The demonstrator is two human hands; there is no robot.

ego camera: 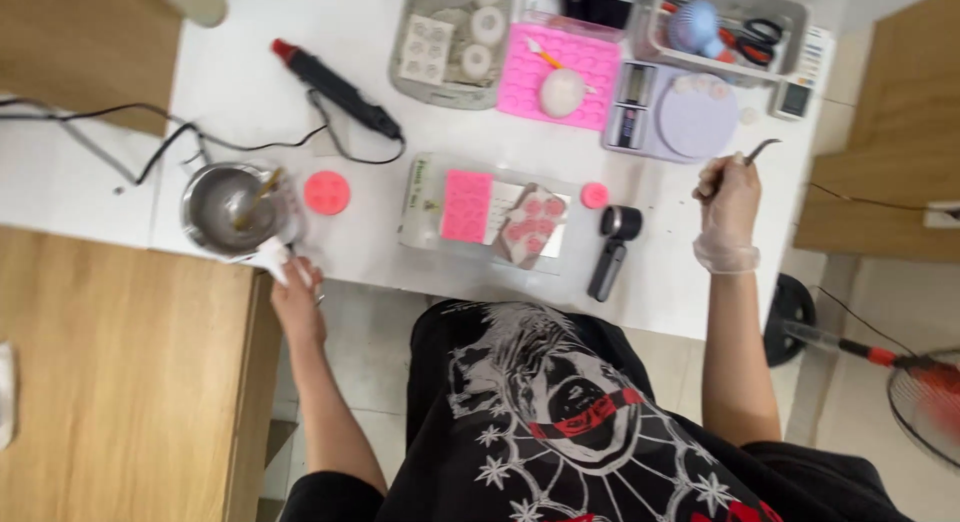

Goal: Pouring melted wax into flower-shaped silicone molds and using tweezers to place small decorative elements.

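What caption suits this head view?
Left hand grips a metal pot handle; gloved right hand holds a curved tool.

My workroom from above

I stand at a white table (pixel 240 72) on a floor of pale tiles (pixel 860 412). A light wooden cabinet top (pixel 120 382) sits to my left, another wooden surface (pixel 80 42) lies beyond it, and a wooden unit (pixel 890 152) stands to my right. A fan with a red and black stem (pixel 920 382) rests on the floor.
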